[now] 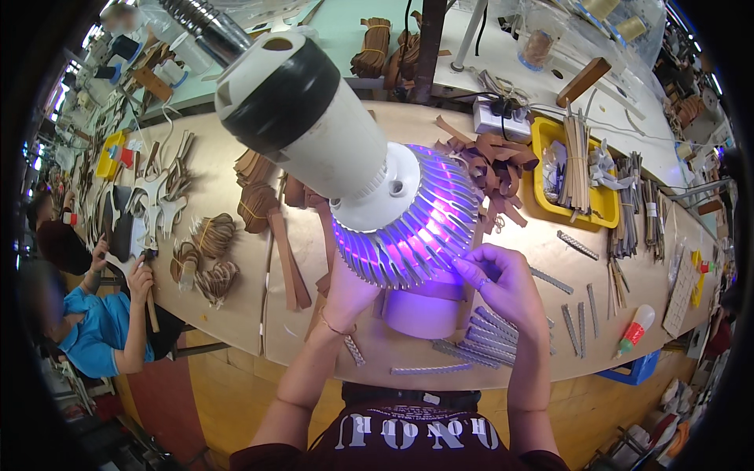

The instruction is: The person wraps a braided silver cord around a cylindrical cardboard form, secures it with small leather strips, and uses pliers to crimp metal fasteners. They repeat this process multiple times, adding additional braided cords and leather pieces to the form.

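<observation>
- Right hand (506, 286): thumb and forefinger drawn close near the lamp (408, 228) rim; cannot tell whether clamped on anything.
- Left hand (353, 289): fingers hidden behind lamp; cannot tell its grip.
- Purple-lit cylinder (420, 316): between the hands, partly hidden by lamp.
- Braided strips (491, 337): just below right hand.
- Brown straps (287, 263): left of left hand.
- Yellow tray (581, 217): beyond right hand, rightward.

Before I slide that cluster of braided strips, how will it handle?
The braided strips are probably light: narrow and thin. Lying straight, they're probably springy rather than limp. They're crowded together, so pushing one would likely shift others.
</observation>
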Action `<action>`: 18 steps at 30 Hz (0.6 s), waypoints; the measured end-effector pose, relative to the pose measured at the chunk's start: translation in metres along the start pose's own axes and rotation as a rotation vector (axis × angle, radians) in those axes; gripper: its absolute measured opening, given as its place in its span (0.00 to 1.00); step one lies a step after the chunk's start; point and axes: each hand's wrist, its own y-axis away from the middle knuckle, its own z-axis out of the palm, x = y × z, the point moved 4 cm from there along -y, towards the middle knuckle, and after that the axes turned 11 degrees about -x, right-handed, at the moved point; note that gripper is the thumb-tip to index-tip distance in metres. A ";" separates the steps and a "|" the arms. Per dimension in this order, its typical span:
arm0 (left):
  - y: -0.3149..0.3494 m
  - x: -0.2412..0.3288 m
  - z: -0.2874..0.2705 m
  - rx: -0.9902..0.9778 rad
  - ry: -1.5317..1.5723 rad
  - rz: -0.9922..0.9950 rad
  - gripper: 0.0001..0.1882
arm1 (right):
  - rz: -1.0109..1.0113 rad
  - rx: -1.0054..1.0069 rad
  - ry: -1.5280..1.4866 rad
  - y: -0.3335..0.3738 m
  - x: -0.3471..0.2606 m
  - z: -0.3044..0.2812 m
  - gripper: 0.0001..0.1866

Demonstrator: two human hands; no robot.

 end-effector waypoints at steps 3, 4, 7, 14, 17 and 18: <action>0.005 -0.007 0.002 0.008 0.001 -0.009 0.21 | 0.041 0.006 -0.003 0.001 0.007 -0.002 0.10; 0.006 -0.009 0.004 0.017 0.014 -0.022 0.21 | 0.042 0.006 -0.026 0.002 0.008 -0.002 0.10; 0.006 -0.011 0.006 0.005 -0.034 0.052 0.18 | 0.041 0.007 -0.064 0.003 0.012 -0.004 0.09; 0.010 -0.013 0.011 0.220 -0.222 0.238 0.12 | -0.169 0.257 0.267 -0.001 0.015 -0.001 0.20; 0.007 -0.027 -0.012 0.187 -0.409 0.165 0.15 | -0.239 0.464 0.275 0.009 0.014 0.000 0.25; 0.004 -0.031 -0.020 0.178 -0.543 0.147 0.16 | -0.230 0.475 0.267 0.013 0.013 -0.001 0.23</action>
